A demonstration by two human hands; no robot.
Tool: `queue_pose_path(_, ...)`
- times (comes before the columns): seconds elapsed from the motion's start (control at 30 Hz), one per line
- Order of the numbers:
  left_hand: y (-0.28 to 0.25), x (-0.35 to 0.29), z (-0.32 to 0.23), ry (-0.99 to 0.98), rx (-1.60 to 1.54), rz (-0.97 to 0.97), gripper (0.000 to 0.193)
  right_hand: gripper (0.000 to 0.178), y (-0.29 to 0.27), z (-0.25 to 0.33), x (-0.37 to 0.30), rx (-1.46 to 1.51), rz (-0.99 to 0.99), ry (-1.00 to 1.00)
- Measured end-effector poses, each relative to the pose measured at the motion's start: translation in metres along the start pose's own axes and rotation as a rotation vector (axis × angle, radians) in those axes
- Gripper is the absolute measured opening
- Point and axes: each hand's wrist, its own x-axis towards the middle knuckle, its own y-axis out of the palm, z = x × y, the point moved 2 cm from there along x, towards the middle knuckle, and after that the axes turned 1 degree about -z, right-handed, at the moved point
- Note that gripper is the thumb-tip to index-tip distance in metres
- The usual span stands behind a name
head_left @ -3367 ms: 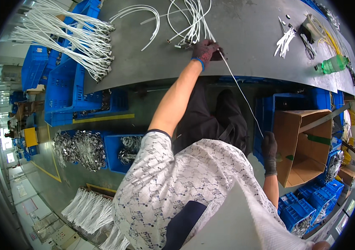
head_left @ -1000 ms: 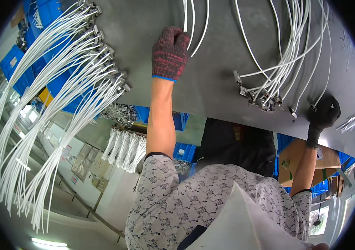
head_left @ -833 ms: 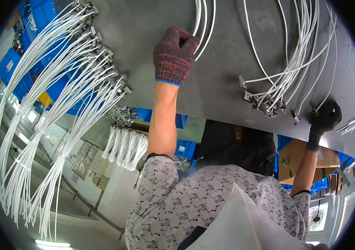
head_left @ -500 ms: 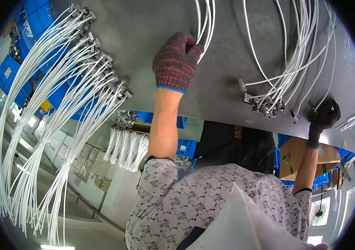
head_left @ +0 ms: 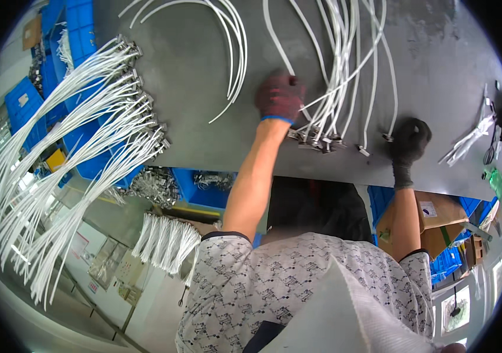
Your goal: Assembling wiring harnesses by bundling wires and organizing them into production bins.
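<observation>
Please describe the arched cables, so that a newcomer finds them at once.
On the grey table, look left of the left hand. A few white cables lie there, arched. The bunches on both sides have metal connectors; these show only plain ends.

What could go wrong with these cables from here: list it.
Snagging: the left hand looks blurred right by the crossing white cables, so it might drag several at once.
Falling: the metal connectors lie near the front edge of the table; a tug could pull some off.
Slipping: the cable bundles at left reach past the table's side, so a knock might shift them.
</observation>
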Motion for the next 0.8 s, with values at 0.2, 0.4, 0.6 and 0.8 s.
queue_pose_path(0.2, -0.152, -0.066, -0.033, 0.151, -0.343, -0.760, 0.006, 0.019, -0.017, 0.012, 0.006, 0.067, 0.018, 0.081)
queue_pose_path(0.4, -0.236, -0.162, -0.079, 0.550, -0.101, -0.982, 0.016, 0.021, -0.029, 0.008, 0.005, 0.115, 0.044, 0.102)
queue_pose_path(0.6, -0.169, -0.164, -0.052, 0.543, 0.482, -0.733, 0.009, 0.025, -0.032, -0.004, 0.004, 0.146, 0.146, 0.070)
queue_pose_path(0.8, -0.065, -0.094, 0.058, 0.432, 0.765, -0.200, 0.014, 0.026, -0.040, 0.003, 0.005, 0.196, 0.173, 0.018)
